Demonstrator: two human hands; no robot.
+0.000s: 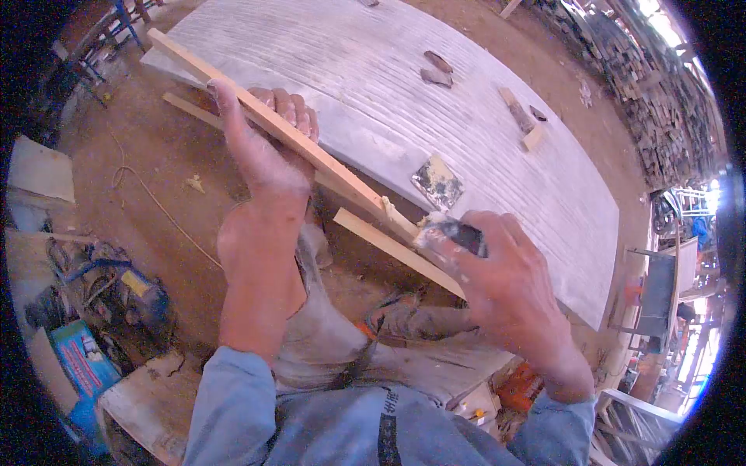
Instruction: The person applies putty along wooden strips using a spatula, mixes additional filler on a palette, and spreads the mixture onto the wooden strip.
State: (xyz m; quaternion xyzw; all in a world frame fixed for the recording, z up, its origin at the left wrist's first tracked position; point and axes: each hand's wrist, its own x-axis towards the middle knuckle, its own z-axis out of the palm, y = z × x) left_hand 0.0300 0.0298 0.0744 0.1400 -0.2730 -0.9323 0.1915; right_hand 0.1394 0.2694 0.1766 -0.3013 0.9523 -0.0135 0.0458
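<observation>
a pale, grooved tabletop [373,66] spreads beyond the fingers above a brown floor [163,167]. the left hand [272,159] pinches a narrow wood strip [311,150] between thumb and fingers; the right hand [509,260] has its fingers curled round a dark object [469,237]. uneven pressure from the right might roll the strip in the left grip, smearing or dropping the pale paste [391,210]. the strip slants through the left fingers toward the right fingertips, with a paste-smeared plate [437,183] just beyond those.
</observation>
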